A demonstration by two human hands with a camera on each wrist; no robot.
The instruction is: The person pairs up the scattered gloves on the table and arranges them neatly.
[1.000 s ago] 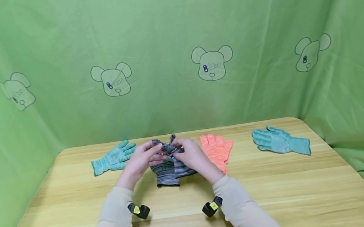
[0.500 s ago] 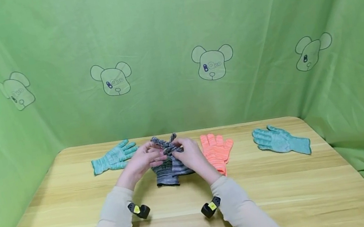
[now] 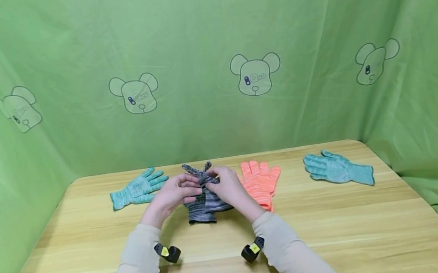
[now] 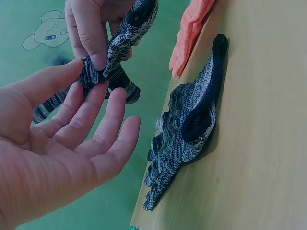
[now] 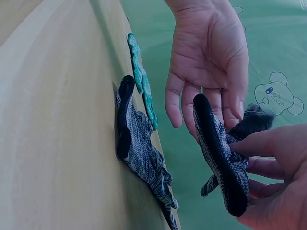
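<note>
Pinching the held glove (image 5: 219, 152) between thumb and fingers of the right hand (image 3: 229, 185); pinching its bunched middle lightly with thumb and nearest fingertips of the left hand (image 3: 173, 193), outer fingers parted, slightly bent. Standing now as a V above the fingertips, not a long slanting crosspiece as half a second ago. Unmoved: just below the fingers, grey glove (image 3: 202, 215); right, orange glove (image 3: 261, 183); well right, teal glove (image 3: 339, 170); left, second teal glove (image 3: 136, 190); beyond, curtain (image 3: 204, 124).
</note>
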